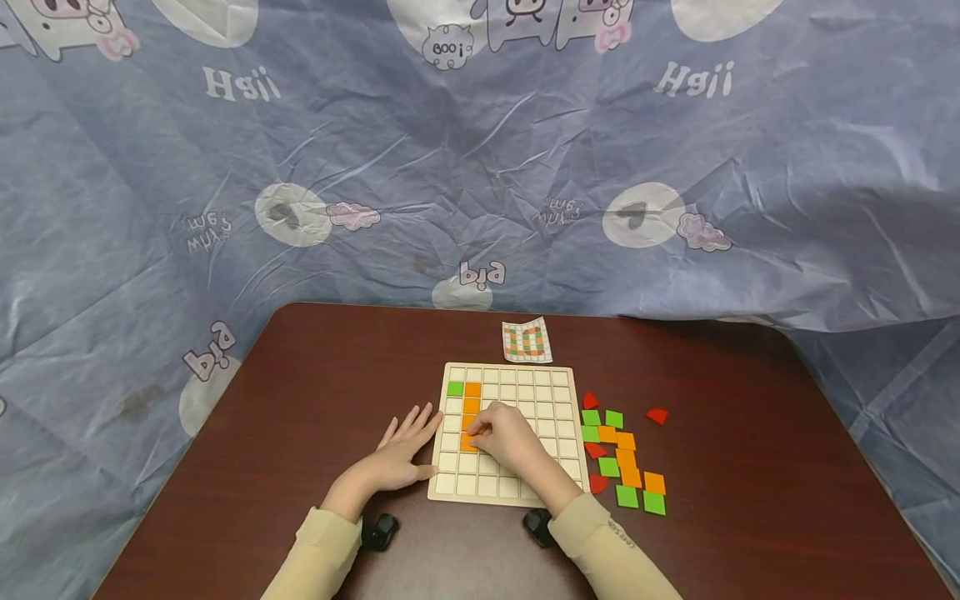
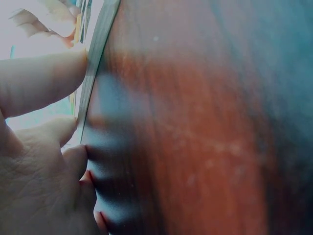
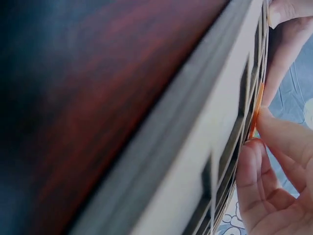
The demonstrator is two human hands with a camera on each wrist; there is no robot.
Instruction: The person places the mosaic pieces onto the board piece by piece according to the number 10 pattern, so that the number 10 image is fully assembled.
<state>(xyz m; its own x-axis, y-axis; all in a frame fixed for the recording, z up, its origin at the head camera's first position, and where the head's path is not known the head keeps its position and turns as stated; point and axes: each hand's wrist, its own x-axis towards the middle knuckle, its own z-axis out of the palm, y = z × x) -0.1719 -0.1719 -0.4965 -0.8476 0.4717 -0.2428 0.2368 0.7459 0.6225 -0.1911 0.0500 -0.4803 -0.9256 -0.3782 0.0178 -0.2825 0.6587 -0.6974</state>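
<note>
A pale wooden grid board (image 1: pixel 510 492) lies on the dark table. My left hand (image 1: pixel 397 458) is spread beside its left edge, thumb and fingertips right at the rim; in the left wrist view the thumb (image 2: pixel 44 81) meets the board's side. My right hand (image 1: pixel 510 437) reaches over the board and pinches an orange square tile (image 3: pixel 257 110) between thumb and fingertips, low in the second column. Above it, more orange tiles (image 1: pixel 472 406) fill cells of that column. One green square tile (image 1: pixel 455 388) sits in the first column.
Right of the board lie loose green squares (image 1: pixel 627 497), orange squares (image 1: pixel 654 482) and red quarter-round pieces (image 1: pixel 657 415). Behind the board is a small paper card (image 1: pixel 527 342) printed with a coloured grid. A blue patterned cloth (image 1: pixel 480 167) hangs past the table's far edge.
</note>
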